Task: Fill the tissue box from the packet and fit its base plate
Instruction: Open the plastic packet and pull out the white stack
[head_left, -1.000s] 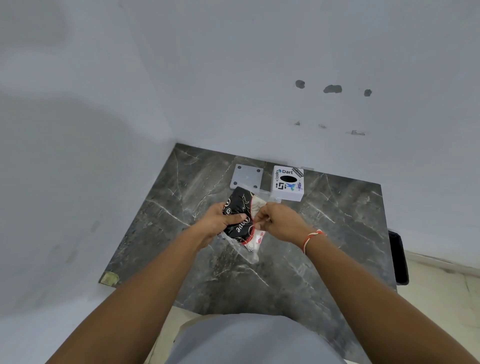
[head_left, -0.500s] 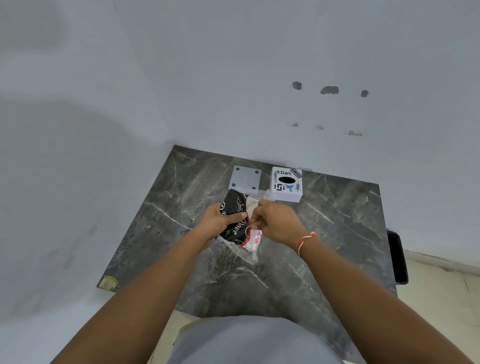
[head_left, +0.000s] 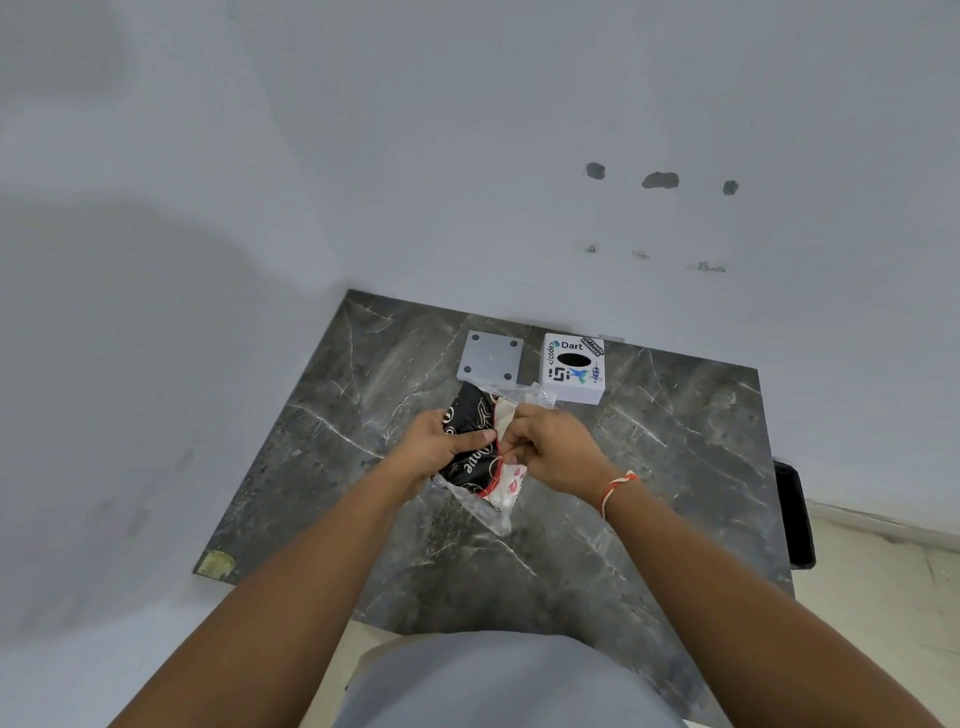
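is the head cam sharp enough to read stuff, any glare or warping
Head view: soft, even light, no hard glare; "Dart" on the tissue box reads clearly; the packet lettering is softer and partly covered by the left hand; wide-angle bending splays the forearms and table edges.

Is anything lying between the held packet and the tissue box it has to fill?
Nothing visible does. The packet is held just in front of the tissue box, with only bare table between; the base plate lies beside the box.
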